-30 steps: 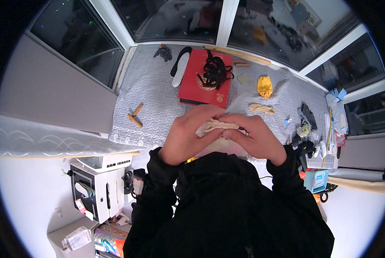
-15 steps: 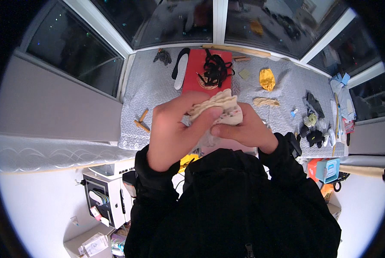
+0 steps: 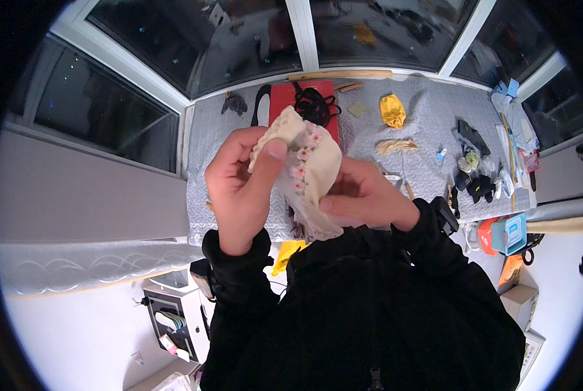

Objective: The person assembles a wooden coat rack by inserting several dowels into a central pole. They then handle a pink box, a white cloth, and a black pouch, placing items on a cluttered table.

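Note:
Both my hands are raised close to the camera, holding a small cream cloth piece [image 3: 317, 163] with a frilled edge and a band of pink flower trim. My left hand [image 3: 239, 186] grips its left side, thumb pressed on the front near the frill. My right hand [image 3: 363, 195] holds the right and lower side, with a sheer strip of the cloth hanging down between the hands. Black sleeves cover both my forearms. The cloth hides part of the table behind it.
Behind my hands lies a table with a grey textured cover [image 3: 422, 163]. On it are a red flat case [image 3: 288, 98] with a black cord bundle [image 3: 314, 104], a yellow cloth [image 3: 392, 111], a beige cloth [image 3: 395, 144] and dark small items [image 3: 474, 182] at right. Dark windows stand behind.
My hands have lifted the cream cloth higher and nearer to the camera and turned it, so the flower trim now faces me. The view has tilted upward toward the windows.

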{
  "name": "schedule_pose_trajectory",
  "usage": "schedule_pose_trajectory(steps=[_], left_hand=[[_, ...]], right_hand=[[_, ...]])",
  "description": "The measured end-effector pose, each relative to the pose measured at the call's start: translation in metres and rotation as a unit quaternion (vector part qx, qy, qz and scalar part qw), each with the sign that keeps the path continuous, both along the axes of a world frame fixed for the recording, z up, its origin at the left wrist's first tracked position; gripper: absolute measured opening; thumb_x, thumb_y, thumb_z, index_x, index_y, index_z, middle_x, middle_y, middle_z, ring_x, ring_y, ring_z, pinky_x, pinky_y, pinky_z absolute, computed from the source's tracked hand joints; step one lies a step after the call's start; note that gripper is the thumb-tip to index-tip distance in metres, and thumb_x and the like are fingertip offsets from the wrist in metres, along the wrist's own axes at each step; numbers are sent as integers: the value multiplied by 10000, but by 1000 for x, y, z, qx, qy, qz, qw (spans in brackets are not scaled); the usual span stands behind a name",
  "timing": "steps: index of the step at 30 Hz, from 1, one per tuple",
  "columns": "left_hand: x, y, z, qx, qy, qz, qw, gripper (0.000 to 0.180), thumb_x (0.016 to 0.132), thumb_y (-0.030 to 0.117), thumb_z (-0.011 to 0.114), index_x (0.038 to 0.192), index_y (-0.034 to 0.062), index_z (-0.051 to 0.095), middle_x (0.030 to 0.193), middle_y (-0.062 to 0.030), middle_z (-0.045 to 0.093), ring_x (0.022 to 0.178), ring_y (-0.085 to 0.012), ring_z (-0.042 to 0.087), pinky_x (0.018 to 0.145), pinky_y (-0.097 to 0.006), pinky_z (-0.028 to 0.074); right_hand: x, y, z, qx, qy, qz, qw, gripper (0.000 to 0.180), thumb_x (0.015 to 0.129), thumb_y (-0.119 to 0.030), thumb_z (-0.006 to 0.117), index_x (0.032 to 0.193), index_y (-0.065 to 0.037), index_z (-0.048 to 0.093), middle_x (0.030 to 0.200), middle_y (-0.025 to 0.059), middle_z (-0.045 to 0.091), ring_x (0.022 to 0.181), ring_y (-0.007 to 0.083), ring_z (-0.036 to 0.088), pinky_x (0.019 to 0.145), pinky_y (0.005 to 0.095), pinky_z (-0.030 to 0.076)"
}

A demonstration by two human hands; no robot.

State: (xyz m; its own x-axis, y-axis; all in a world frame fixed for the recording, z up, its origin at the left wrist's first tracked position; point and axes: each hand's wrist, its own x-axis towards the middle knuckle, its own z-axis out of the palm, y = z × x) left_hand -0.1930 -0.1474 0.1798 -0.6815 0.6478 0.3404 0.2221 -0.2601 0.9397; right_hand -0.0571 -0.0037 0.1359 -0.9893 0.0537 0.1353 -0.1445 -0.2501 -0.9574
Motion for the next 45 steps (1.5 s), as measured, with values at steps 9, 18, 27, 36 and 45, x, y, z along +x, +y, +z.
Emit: schedule_pose_trajectory(steps=[9, 18, 27, 36, 45], left_hand=[[1, 5, 3, 26, 25, 76, 996, 189, 918, 154, 674, 1012, -5, 629, 799, 19, 633, 730, -20, 506, 668, -176, 391], [-1, 0, -3, 17, 28, 97, 995, 209, 934, 201, 659, 1000, 8, 614, 798, 45, 566, 699, -13, 430, 624, -174, 323], [16, -21, -7, -41, 119, 13, 992, 294, 780, -47, 702, 1059, -32, 613, 910, -94, 657, 918, -166, 620, 829, -280, 487], [32, -75, -26, -176, 275, -248, 912, 298, 693, 42, 783, 975, 86, 697, 1228, -148, 559, 1237, -352, 504, 999, -476, 419], [34, -90, -122, -233, 69, -212, 947, 215, 843, 11, 674, 1055, 33, 647, 1073, -151, 656, 976, -271, 640, 854, -326, 492]], right_hand=[[2, -1, -20, 161, -50, -46, 985, 448, 869, -98, 639, 1281, 15, 503, 1097, 104, 644, 1007, 154, 600, 885, 310, 477], [9, 2, -38, 128, -164, -24, 978, 378, 922, -126, 600, 1270, 7, 537, 1016, 84, 658, 846, 149, 621, 757, 307, 504], [7, 4, -77, 234, -108, -90, 962, 244, 898, -76, 575, 1122, 19, 599, 789, 100, 671, 661, 126, 626, 560, 270, 475], [12, 23, -65, -292, -149, -137, 935, 239, 964, -101, 497, 1175, -24, 579, 738, 3, 584, 478, 47, 421, 412, 201, 289], [23, 15, -1, -278, -152, -39, 948, 361, 926, -12, 486, 1284, -21, 532, 843, 43, 633, 446, 37, 432, 390, 165, 302]])
